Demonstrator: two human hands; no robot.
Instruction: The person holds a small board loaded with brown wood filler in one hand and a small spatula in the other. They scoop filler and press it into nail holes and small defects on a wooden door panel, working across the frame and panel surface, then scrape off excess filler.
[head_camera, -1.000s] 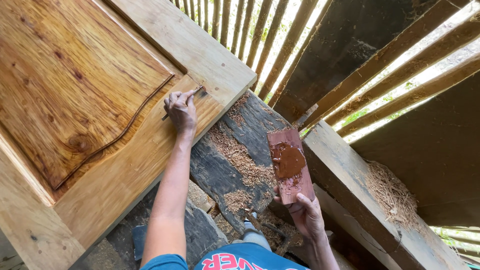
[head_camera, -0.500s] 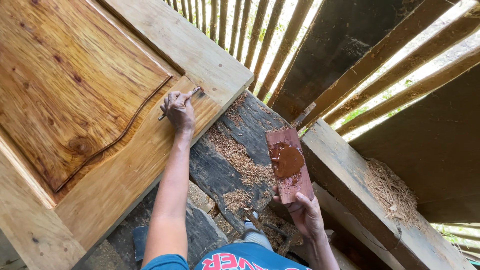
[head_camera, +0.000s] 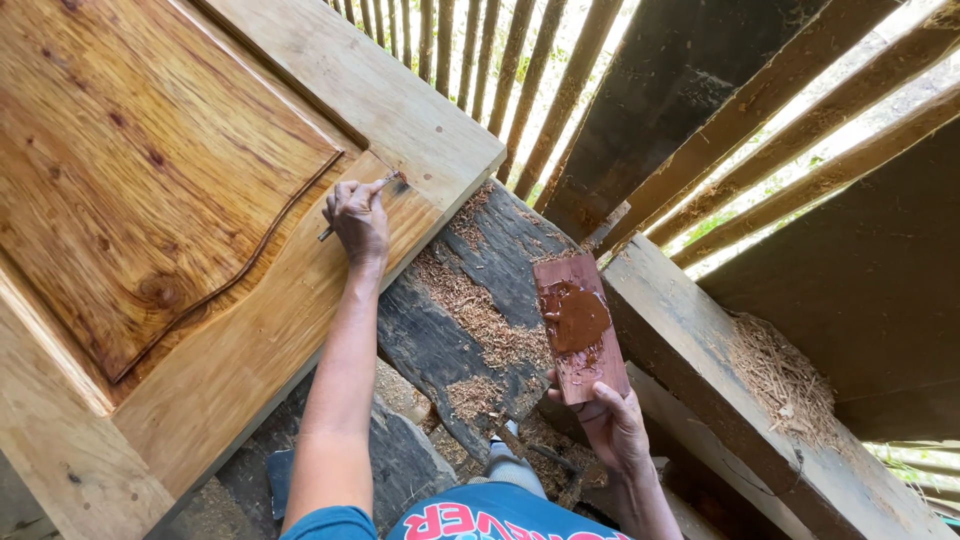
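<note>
The left hand is gripping a thin metal tool closed-fisted, its tip touching the wooden door panel, while the right hand, right of the panel, is clasping a small putty-smeared board upright.

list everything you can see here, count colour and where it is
wooden door: one, golden-brown centre panel in a paler frame, fills the left side
small tool: one, thin and metallic, in the left hand, tip on the door frame
small board: one, reddish, a blob of brown paste on top, in the right hand
dark plank: one, blackish, under the door's edge, strewn with sawdust
beam: one, pale wood, lower right, a heap of shavings on it
slats: many, brown, along the top, daylight between them
left hand: one, on the door frame
right hand: one, bottom centre
</note>
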